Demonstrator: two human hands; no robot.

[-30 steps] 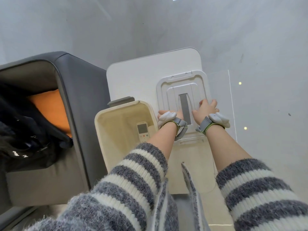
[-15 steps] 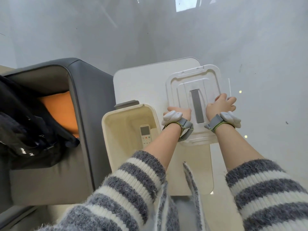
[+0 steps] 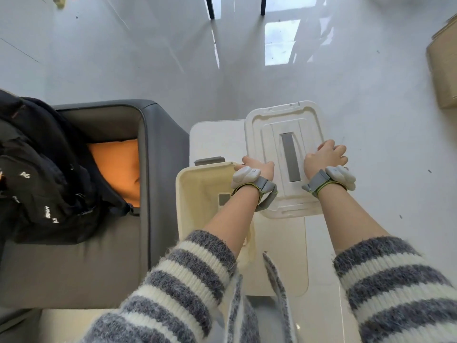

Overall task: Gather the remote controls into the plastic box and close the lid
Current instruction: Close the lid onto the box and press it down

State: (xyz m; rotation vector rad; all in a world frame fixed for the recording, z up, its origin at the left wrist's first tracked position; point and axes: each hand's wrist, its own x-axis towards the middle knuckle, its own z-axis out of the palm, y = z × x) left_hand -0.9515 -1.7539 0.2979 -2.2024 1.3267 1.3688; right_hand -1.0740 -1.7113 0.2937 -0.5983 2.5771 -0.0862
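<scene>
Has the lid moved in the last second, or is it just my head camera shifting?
Yes. Against the white table, the lid now overhangs its far edge and right side, gripped by left hand and right hand; earlier it lay within.

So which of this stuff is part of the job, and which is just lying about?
Job:
- lid, gripped by left hand and right hand
- open plastic box
- remote inside it

Lying about:
- sofa
- orange cushion
- black bag
- cardboard box

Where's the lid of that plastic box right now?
The lid is held between the left hand and right hand, above the small white table, just right of the open plastic box.
</scene>
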